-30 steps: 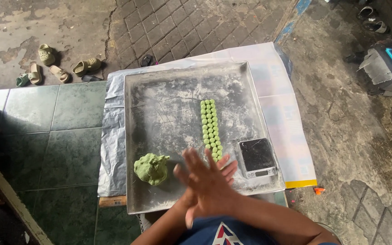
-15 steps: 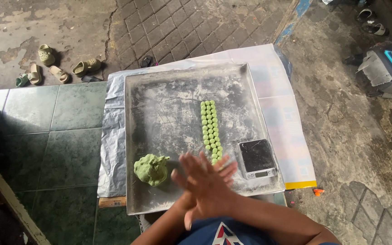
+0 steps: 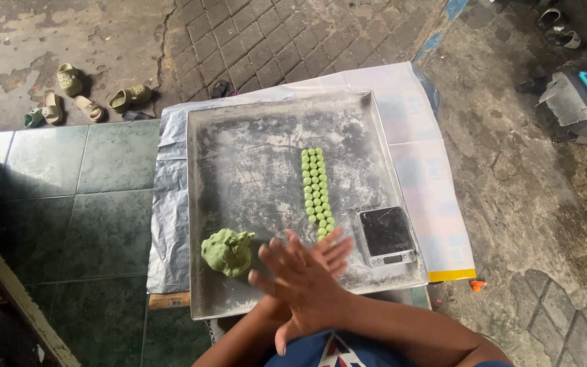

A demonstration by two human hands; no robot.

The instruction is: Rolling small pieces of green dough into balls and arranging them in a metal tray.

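Big square metal tray (image 3: 253, 136) on a foil-covered table. Dough lump (image 3: 227, 251), green, near-left corner of tray. Right hand (image 3: 301, 289) over left hand (image 3: 321, 255), palms pressed flat together, fingers spread, just right of lump. Small scale (image 3: 386, 236) near-right. Double row of green balls (image 3: 316, 187) mid-tray.
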